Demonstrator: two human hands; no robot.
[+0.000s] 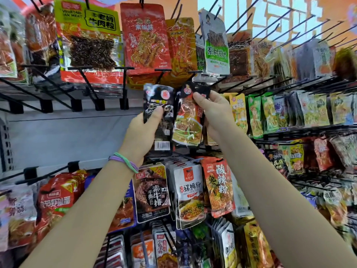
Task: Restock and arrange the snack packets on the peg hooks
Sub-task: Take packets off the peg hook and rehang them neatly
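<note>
A person's left hand (144, 130) grips a black snack packet (158, 117) upright, thumb across its front, fingers curled behind. Touching its right edge, the right hand (210, 111) pinches the top of a red-and-black noodle packet (188, 120), thumb near the hang hole, with the packet's long axis hanging downward. A bare peg hook (195, 74) ends just above that pinched top, so the right hand is nearer to it. The likely next move is to lift the hang hole up onto the hook's tip.
</note>
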